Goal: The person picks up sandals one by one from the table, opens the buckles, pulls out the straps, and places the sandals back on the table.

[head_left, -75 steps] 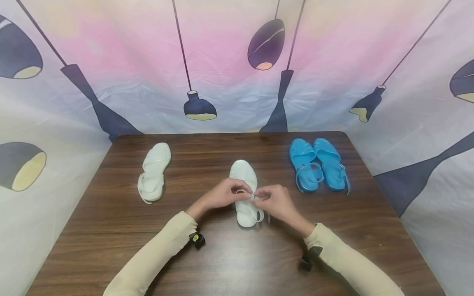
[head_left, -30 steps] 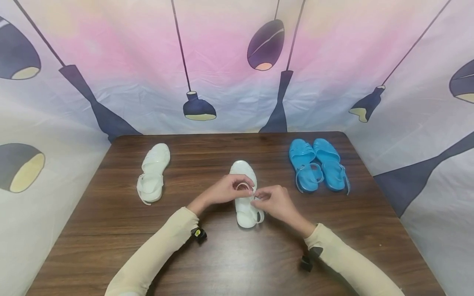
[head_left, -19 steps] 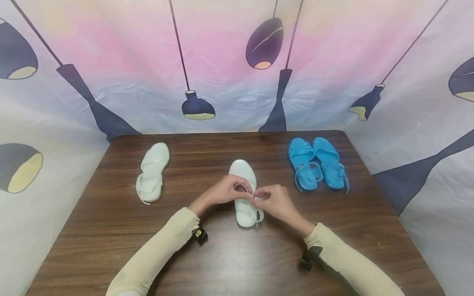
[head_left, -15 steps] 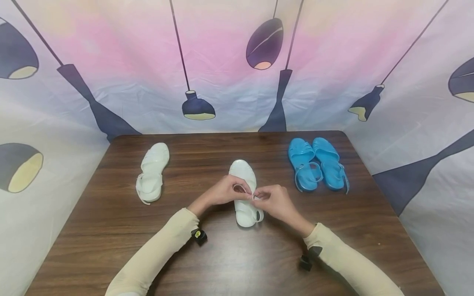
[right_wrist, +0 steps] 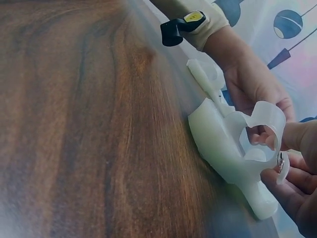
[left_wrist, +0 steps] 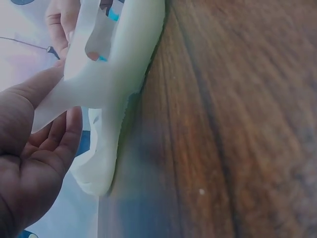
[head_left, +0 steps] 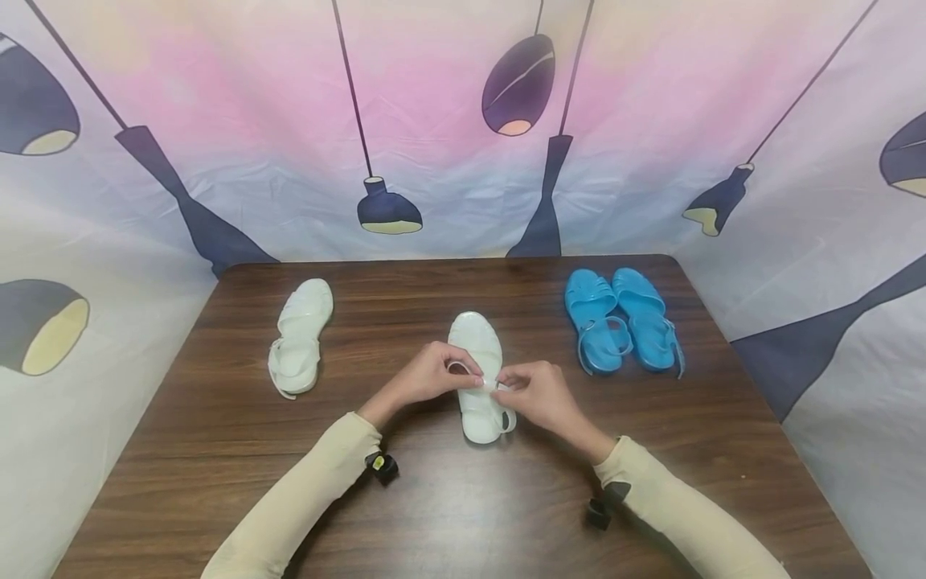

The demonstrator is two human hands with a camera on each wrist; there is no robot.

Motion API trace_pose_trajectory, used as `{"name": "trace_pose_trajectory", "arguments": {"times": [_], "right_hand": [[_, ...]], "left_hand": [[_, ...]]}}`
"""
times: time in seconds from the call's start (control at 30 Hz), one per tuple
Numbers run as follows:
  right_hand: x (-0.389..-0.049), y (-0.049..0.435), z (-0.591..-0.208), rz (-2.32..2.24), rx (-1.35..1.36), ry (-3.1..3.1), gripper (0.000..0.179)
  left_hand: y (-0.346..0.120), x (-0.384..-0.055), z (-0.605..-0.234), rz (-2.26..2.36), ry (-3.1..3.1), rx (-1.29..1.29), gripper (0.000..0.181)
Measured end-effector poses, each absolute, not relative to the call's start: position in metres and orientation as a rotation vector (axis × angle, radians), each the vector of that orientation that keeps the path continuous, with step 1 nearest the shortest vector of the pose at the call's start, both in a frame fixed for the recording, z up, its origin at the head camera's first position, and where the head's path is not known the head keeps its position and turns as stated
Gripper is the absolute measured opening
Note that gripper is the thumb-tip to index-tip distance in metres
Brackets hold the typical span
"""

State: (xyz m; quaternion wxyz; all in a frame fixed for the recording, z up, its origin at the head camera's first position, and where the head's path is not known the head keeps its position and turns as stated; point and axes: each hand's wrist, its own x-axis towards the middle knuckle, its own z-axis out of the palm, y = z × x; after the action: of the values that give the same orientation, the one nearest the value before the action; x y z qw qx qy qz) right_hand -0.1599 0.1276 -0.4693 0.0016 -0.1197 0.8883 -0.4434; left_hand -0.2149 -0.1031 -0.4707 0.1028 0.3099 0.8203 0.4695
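A white sandal lies in the middle of the table, its toe pointing away from me. My left hand pinches the sandal's ankle strap between thumb and fingers. On the other side, my right hand pinches the buckle end of the strap, where a small metal buckle shows between thumb and fingers in the right wrist view. The strap arches up over the footbed, and the fingertips of both hands are close together above it. Part of the strap is hidden behind the fingers.
A second white sandal lies at the left of the brown wooden table. Two blue sandals stand side by side at the back right. A curtain printed with lamps hangs behind the table.
My left hand has drawn back slightly to the left, widening the gap between the fingertips of the two hands. The right hand and the sandals stay in place.
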Motion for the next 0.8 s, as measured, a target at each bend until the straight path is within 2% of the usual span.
{"name": "trace_pose_trajectory", "arguments": {"times": [0.8], "right_hand": [[-0.16, 0.128, -0.473, -1.355, -0.424, 2.842, 0.012]], "left_hand": [[-0.093, -0.217, -0.466, 1.204, 2.418, 1.061, 0.005]]}}
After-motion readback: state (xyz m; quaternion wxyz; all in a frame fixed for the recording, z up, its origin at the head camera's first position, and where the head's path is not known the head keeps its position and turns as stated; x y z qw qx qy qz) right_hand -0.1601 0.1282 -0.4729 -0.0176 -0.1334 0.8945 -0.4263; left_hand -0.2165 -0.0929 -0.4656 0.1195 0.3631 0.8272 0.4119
